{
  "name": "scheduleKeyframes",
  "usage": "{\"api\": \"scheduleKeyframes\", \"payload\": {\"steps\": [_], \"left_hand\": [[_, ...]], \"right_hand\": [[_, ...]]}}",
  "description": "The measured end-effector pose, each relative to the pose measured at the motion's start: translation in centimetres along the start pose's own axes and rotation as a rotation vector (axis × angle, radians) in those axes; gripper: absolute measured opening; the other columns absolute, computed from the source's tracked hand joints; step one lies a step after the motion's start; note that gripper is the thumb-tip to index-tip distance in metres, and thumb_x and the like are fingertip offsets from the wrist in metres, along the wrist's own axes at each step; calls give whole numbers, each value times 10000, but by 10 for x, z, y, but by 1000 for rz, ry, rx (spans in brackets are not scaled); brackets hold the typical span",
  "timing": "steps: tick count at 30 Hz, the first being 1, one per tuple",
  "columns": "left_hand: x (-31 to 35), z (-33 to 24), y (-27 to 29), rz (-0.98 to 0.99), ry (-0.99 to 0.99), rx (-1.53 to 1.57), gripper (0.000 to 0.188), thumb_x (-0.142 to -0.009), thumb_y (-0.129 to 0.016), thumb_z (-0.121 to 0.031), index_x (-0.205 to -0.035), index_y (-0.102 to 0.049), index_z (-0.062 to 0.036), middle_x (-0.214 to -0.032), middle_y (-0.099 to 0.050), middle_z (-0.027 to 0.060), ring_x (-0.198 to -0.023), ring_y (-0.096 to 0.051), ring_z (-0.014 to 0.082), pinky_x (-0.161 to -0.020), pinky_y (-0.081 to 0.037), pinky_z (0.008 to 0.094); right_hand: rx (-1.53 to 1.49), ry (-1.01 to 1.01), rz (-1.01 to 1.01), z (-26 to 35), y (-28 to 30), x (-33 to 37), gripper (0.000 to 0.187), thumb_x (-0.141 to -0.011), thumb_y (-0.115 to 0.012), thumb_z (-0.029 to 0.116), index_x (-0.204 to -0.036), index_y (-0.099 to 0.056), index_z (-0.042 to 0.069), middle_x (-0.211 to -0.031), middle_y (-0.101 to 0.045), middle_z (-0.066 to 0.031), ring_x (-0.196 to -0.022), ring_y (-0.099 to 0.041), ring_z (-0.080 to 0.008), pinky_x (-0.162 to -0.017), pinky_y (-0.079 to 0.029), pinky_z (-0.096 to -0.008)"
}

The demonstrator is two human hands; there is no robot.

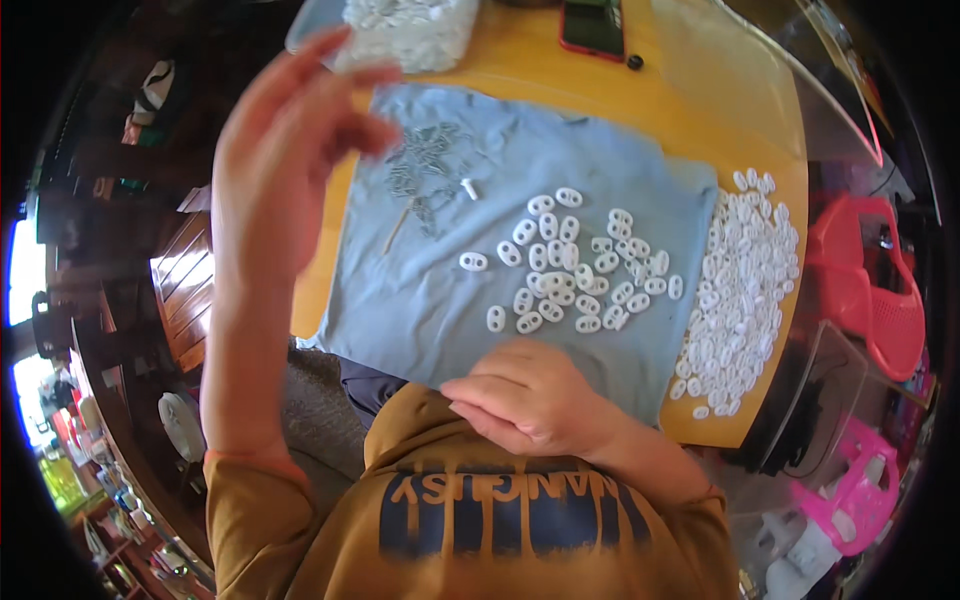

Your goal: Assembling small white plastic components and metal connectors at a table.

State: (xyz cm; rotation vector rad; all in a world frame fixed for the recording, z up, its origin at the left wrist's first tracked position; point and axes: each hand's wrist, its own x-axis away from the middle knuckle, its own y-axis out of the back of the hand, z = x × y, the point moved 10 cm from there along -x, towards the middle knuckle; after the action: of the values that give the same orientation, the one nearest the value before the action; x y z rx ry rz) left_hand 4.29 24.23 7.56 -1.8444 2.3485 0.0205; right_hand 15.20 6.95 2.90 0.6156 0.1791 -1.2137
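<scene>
My left hand (275, 165) is raised over the far left of the table, slightly blurred, its fingers apart and nothing visible in them. Just beyond its fingertips is a clear container (460, 45) of small white parts. Close to my body, my right hand (530, 395) is closed at the near edge of a blue cloth (420, 310); its curled fingers hide anything inside. Several white oval pieces with two holes (555, 285) lie scattered on the cloth. Beside my left hand are a heap of thin metal pieces (425, 165) and a small white peg (470, 188).
A large pile of white oval pieces (740, 290) covers the right side of the wooden table (520, 85). At the far side lie a dark phone with a red edge (592, 27) and a small black knob-like thing (635, 62). A red plastic chair (870, 280) stands to the right.
</scene>
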Motion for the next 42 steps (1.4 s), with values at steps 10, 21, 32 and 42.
{"api": "scheduleKeyframes", "payload": {"steps": [10, 21, 32, 42], "left_hand": [[91, 60, -72, 315, 87, -463, 229, -806, -602, 50, -1027, -620, -10, -827, -654, 103, -679, -641, 156, -561, -510, 261], [57, 76, -171, 594, -394, -1076, 189, -729, -636, -63, -918, -632, -51, -875, -588, 98, -799, -585, 308, -680, -483, 388], [61, 71, -184, 654, -443, -1022, 113, -701, -566, -93, -807, -547, -57, -817, -534, 111, -767, -571, 284, -684, -454, 389], [96, 51, -78, 274, -241, -618, 165, -676, -628, -24, -803, -525, -49, -744, -548, 91, -616, -546, 283, -531, -435, 360]], "right_hand": [[-2, -141, 150, -16, -22, 13, 174, -700, -675, 110, -860, -616, 74, -796, -569, -50, -732, -552, -234, -659, -455, -343], [-45, -169, 217, -21, -33, 20, 170, -693, -632, 122, -848, -596, 63, -925, -572, -58, -925, -535, -256, -803, -452, -379], [-58, -199, 191, -19, -31, 14, 256, -726, -658, 94, -978, -635, 57, -993, -599, -106, -932, -568, -308, -805, -457, -398], [-62, -177, 164, -21, -27, 5, 205, -723, -645, 35, -925, -619, 63, -807, -579, -87, -699, -557, -299, -615, -442, -388]]}}
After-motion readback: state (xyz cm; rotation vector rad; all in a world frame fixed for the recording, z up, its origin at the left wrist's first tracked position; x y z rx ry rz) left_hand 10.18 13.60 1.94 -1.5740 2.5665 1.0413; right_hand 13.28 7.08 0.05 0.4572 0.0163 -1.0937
